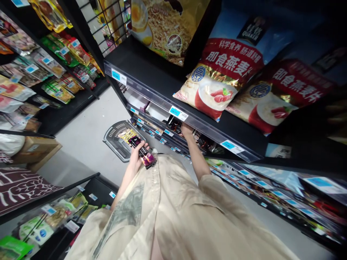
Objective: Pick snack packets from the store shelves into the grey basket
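My left hand point(137, 153) is closed around a dark packet point(146, 156) with purple pictures and pale lettering, held in front of my shirt. Beyond it, on the floor, stands a grey plastic shopping basket point(110, 144) with slotted walls. A yellow packet point(127, 135) shows in the basket, partly covered by the dark packet. My right hand point(185, 129) reaches under the top shelf to a lower one, among dark packets point(175, 126) with small red and white print. Its fingers are mostly hidden there, so whether it grips one is unclear.
Large oatmeal bags point(214, 83) stand on the top shelf point(151, 68), whose price-tagged edge juts over my right arm. Snack racks point(65, 68) line the left side. A cardboard box point(35, 150) and another display point(62, 216) stand nearer on the left.
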Motion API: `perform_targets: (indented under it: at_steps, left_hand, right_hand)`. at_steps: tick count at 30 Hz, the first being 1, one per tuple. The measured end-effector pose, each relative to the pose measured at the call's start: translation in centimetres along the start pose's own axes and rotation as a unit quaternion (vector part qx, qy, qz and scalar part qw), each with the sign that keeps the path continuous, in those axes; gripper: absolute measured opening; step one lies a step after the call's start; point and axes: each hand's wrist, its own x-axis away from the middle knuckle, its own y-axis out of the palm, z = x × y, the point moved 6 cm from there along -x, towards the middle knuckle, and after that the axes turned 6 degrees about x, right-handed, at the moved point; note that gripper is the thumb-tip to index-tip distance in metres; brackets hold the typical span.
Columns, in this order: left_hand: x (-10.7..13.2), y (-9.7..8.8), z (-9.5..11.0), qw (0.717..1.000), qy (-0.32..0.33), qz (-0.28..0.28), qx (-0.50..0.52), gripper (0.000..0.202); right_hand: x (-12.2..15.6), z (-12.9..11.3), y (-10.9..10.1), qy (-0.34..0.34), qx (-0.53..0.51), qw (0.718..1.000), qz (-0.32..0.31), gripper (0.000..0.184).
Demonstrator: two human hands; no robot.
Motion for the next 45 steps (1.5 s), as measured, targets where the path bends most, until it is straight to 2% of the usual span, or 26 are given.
perform_targets:
  at_steps: [5, 9, 13, 16, 18, 20, 22, 23, 24, 26, 28, 29, 31, 33, 36, 40, 42, 45]
  left_hand:
    - [0.1, -0.7, 0.2, 1.000, 0.008, 0.012, 0.007, 0.043]
    - [0.3, -0.9, 0.2, 1.000, 0.005, 0.020, 0.020, 0.039]
    - [0.2, -0.7, -0.1, 1.000, -0.008, 0.021, 0.017, 0.035]
    - [0.0, -0.4, -0.2, 1.000, -0.008, 0.011, 0.014, 0.032]
    - [0.0, -0.2, -0.1, 1.000, -0.008, -0.004, 0.010, 0.035]
    - [0.2, 0.0, 0.1, 1.000, -0.004, -0.027, 0.007, 0.041]
    - [0.4, 0.5, 0.4, 0.998, 0.000, -0.060, 0.003, 0.047]
    - [0.5, 0.8, 0.4, 0.997, -0.001, -0.078, -0.002, 0.049]
    - [0.6, 1.1, 0.3, 0.996, -0.006, -0.094, -0.011, 0.051]
    - [0.8, 1.7, -0.1, 0.992, -0.026, -0.119, -0.041, 0.051]
    - [0.8, 2.2, -0.7, 0.988, -0.044, -0.134, -0.071, 0.049]
    - [0.8, 2.5, -0.9, 0.986, -0.047, -0.140, -0.081, 0.048]
    - [0.8, 2.8, -1.2, 0.984, -0.042, -0.152, -0.088, 0.046]
    - [0.8, 2.9, -1.4, 0.982, -0.039, -0.158, -0.092, 0.045]
    - [0.5, 2.1, -1.5, 0.986, -0.036, -0.127, -0.101, 0.046]
    - [0.4, 1.3, -1.4, 0.991, -0.026, -0.077, -0.102, 0.047]
    - [0.4, 1.3, -1.5, 0.993, -0.026, -0.067, -0.093, 0.046]
    - [0.5, 1.4, -1.5, 0.995, -0.021, -0.055, -0.078, 0.046]
  right_hand:
    - [0.0, -0.1, 2.9, -0.001, -0.016, 1.000, -0.025, 0.049]
    - [0.4, 0.6, 3.6, 0.004, -0.038, 0.998, -0.041, 0.050]
    - [-0.2, 0.8, 2.9, 0.009, -0.065, 0.997, -0.047, 0.047]
    - [0.4, 0.3, 2.0, 0.007, -0.080, 0.996, -0.030, 0.046]
    - [1.7, -0.3, 1.2, 0.009, -0.097, 0.995, 0.004, 0.045]
    - [3.8, -1.4, 0.1, 0.003, -0.154, 0.986, 0.063, 0.040]
    - [6.5, -3.0, -1.1, -0.022, -0.259, 0.960, 0.107, 0.033]
    - [7.9, -4.1, -1.5, -0.042, -0.319, 0.941, 0.103, 0.030]
    - [9.3, -5.5, -1.8, -0.068, -0.376, 0.921, 0.071, 0.030]
    - [12.1, -9.2, -1.9, -0.142, -0.460, 0.875, -0.057, 0.035]
    - [14.9, -12.8, -2.1, -0.225, -0.468, 0.833, -0.191, 0.039]
    - [15.9, -14.0, -2.3, -0.252, -0.453, 0.826, -0.221, 0.040]
    - [16.8, -15.1, -2.7, -0.277, -0.422, 0.833, -0.226, 0.041]
    - [16.6, -15.1, -2.8, -0.270, -0.424, 0.840, -0.205, 0.040]
    - [16.0, -14.2, -1.9, -0.228, -0.500, 0.810, -0.203, 0.035]
    - [15.4, -13.1, -0.1, -0.147, -0.597, 0.761, -0.209, 0.042]
    - [15.2, -12.8, 0.3, -0.127, -0.611, 0.752, -0.211, 0.048]
    - [15.0, -12.5, 0.3, -0.117, -0.601, 0.761, -0.217, 0.053]
